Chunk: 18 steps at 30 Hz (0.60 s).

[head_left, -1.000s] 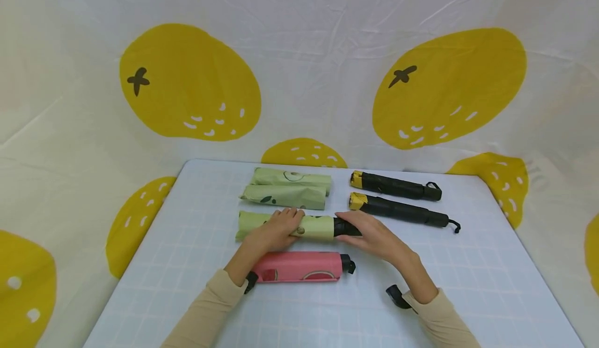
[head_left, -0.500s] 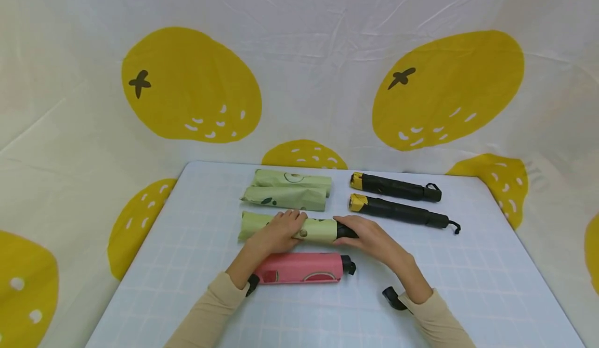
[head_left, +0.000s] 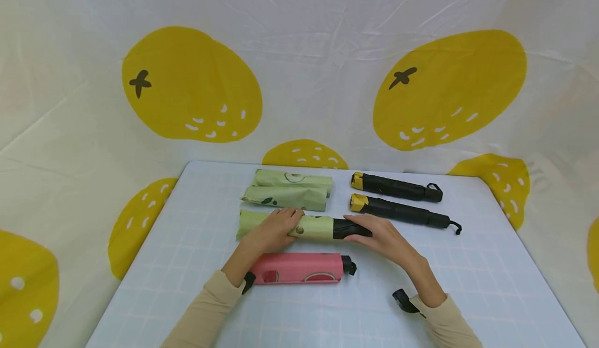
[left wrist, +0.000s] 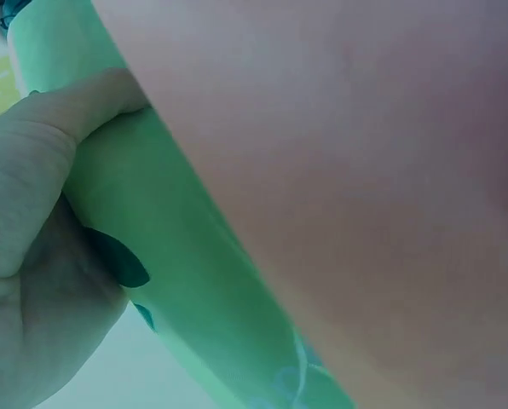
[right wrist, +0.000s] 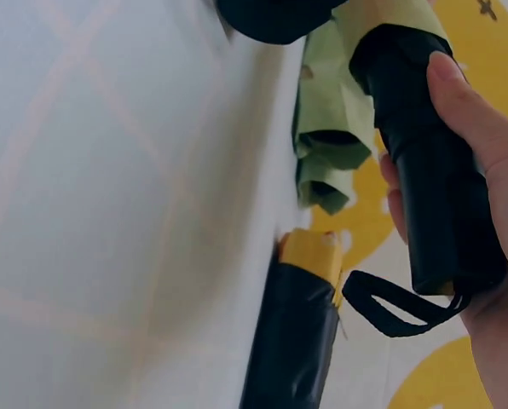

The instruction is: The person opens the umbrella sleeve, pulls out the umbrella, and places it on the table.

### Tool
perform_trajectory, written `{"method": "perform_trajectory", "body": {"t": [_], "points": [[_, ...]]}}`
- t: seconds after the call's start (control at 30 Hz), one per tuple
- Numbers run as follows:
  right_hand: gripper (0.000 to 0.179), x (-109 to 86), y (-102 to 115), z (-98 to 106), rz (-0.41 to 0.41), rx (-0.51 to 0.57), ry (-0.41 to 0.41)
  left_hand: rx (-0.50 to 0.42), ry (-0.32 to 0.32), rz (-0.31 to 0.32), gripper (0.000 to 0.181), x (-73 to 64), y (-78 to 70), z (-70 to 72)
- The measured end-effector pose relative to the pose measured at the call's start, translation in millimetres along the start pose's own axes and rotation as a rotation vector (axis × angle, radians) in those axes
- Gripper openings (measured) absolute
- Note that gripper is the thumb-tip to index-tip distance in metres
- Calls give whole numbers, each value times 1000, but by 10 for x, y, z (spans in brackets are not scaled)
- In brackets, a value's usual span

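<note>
Near the middle of the table in the head view lies a green avocado-print umbrella sleeve (head_left: 320, 228), with my left hand (head_left: 271, 231) gripping it from above. The left wrist view has my thumb over the green fabric (left wrist: 177, 221). A black folding umbrella (head_left: 347, 228) sticks out of the sleeve's right end, and its other part is hidden inside. My right hand (head_left: 386, 239) holds its outer end. In the right wrist view my thumb lies along the black umbrella (right wrist: 433, 170), and a strap loop (right wrist: 399, 315) hangs from its end.
Two limp green sleeves (head_left: 299, 198) lie behind my hands. At the back right are two black folding umbrellas (head_left: 402, 211) with yellow ends. In front, a pink watermelon-print sleeve (head_left: 304, 265) has a black end (head_left: 347, 265) showing. A patterned curtain (head_left: 318, 77) hangs behind the table.
My right hand has moved right with the black umbrella, and more black shows beyond the green sleeve's edge. The sleeve and left hand have shifted slightly left since half a second ago.
</note>
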State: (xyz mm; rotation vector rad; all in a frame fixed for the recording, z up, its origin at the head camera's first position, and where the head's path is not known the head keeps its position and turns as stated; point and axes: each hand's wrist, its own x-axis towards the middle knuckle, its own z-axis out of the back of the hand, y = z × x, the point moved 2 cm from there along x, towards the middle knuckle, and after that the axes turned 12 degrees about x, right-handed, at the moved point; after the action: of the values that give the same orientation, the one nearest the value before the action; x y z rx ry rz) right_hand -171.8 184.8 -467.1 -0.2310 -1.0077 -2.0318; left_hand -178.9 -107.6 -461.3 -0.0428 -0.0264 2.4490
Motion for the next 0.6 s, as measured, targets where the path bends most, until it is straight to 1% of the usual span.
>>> {"method": "perform_trajectory", "body": {"t": [0.07, 0.23, 0.33, 0.47, 0.6], "points": [[58, -18, -6, 7, -13, 4, 12, 4, -4, -9, 56, -6, 0, -4], [55, -17, -7, 10, -117, 4, 86, 13, -6, -17, 57, 2, 2, -3], [55, -5, -2, 9, -161, -13, 118, 18, -7, -18, 58, 9, 1, -6], [56, 28, 16, -11, -167, -27, 140, 31, -8, -21, 56, 24, -15, -8], [57, 82, 37, -54, -173, -28, 154, 49, -21, -24, 50, 44, -42, -4]]}}
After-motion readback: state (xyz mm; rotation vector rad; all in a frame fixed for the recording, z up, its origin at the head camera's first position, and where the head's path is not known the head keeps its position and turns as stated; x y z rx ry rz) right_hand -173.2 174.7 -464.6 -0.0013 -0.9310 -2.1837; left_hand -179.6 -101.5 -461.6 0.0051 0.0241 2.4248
